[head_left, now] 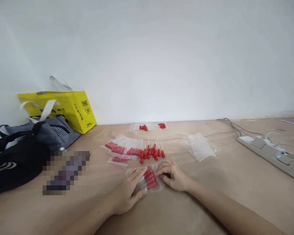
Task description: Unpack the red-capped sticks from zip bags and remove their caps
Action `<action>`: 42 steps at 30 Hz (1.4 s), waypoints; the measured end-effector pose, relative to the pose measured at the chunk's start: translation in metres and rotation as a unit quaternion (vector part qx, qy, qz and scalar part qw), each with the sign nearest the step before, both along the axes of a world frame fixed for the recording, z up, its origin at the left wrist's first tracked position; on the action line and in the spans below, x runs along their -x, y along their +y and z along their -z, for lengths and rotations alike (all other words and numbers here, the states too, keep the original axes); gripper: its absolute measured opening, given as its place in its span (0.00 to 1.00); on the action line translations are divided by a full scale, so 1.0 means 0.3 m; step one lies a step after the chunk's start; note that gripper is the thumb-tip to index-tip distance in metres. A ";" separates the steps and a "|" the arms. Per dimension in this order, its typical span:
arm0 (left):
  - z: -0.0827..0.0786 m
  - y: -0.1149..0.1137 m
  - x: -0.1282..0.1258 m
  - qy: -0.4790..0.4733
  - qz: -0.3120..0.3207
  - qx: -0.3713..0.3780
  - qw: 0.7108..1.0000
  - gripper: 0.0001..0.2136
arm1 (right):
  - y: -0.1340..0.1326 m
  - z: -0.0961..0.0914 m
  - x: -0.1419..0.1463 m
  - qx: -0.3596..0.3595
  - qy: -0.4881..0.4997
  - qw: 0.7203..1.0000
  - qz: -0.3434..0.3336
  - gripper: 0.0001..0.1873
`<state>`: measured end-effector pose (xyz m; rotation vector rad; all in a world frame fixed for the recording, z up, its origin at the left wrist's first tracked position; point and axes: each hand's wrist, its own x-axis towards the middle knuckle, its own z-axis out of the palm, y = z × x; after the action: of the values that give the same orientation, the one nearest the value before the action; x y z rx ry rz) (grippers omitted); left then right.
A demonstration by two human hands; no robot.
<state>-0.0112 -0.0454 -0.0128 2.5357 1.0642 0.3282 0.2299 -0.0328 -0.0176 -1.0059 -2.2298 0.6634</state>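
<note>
Head view: one table (235,189), pale wood, set against a white wall (176,58).

Front bag (159,186), one, clear plastic: flat on the table at the near middle, between the two hands. Contents: a row of red pieces (150,179), heads toward the right, thin stems toward the left.

Left hand (130,192), open, laid across the left part of the front bag; fingers outstretched on the far side, thumb along the near edge.

Right hand (174,176), fingers bent, tips at the right edge of the front bag (whether they pinch the plastic, one cannot tell).

Loose pile (152,152), one: more red pieces, just beyond the hands, stems pointing away.

Filled bags (120,147), several, overlapping, left of the loose pile and touching it or nearly so; red pieces inside.

Back bag (152,126), one, near the wall: two small red clusters.

Flat bags (200,147), clear, in a loose stack to the right, well apart from the hands.

Power strip (271,156), white, far right, with plugs and grey cables (235,128).

Far left: yellow bag (84,116), pale handles; striped bag (60,130); black bag (22,169). Beside them, one dark item (68,173) (pixelated, not identifiable).
</note>
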 end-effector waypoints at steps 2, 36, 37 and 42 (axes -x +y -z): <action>-0.007 0.003 -0.007 -0.008 -0.011 0.007 1.000 0.27 | 0.000 0.004 0.005 0.021 0.016 1.000 0.013 0.10; -0.050 -0.013 -0.035 0.025 -0.013 0.005 1.000 0.25 | 0.022 -0.039 -0.023 0.000 -0.057 0.998 0.014 0.19; -0.050 -0.013 -0.036 0.025 -0.015 0.007 1.000 0.25 | 0.021 -0.040 -0.022 0.002 -0.062 0.998 0.016 0.21; -0.047 -0.013 -0.036 0.011 -0.015 0.002 1.000 0.25 | 0.014 -0.040 0.004 0.008 -0.074 0.997 0.028 0.24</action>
<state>-0.0003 -0.0492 0.0013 2.5275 1.1115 0.3053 0.2286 -0.0286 -0.0056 -1.1547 -2.3177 0.6001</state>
